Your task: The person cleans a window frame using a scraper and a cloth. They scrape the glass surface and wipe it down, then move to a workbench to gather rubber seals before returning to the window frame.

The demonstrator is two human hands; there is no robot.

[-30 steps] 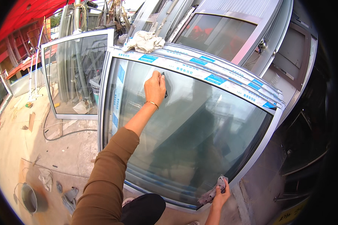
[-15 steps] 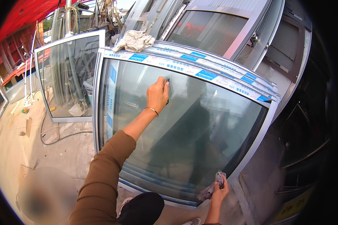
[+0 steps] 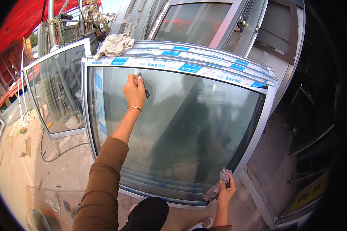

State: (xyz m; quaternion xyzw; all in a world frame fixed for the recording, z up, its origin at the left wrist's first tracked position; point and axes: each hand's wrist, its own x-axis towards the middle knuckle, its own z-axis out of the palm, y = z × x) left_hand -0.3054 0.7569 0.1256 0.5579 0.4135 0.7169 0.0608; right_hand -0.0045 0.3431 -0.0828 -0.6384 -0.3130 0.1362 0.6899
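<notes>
A framed glass pane (image 3: 173,127) stands tilted in front of me, with blue-and-white protective film (image 3: 154,63) along its top rail. My left hand (image 3: 135,90) is closed on a small dark flat tool (image 3: 147,93), held against or close to the upper left of the glass. Its exact kind is partly hidden by my fingers. At the lower right corner of the frame, my right hand (image 3: 226,191) grips a crumpled grey rag (image 3: 219,186), which touches the corner or lies just over it.
A cream cloth (image 3: 115,45) lies on the stacked frames behind the pane's top left. Another glazed frame (image 3: 58,88) leans at the left, with a cable (image 3: 58,158) on the floor below it. Metal profiles and panels (image 3: 254,30) stand behind.
The head view has shifted, so the pane sits farther left. My left hand has turned, showing more of the dark tool. My right hand still holds the rag at the corner.
</notes>
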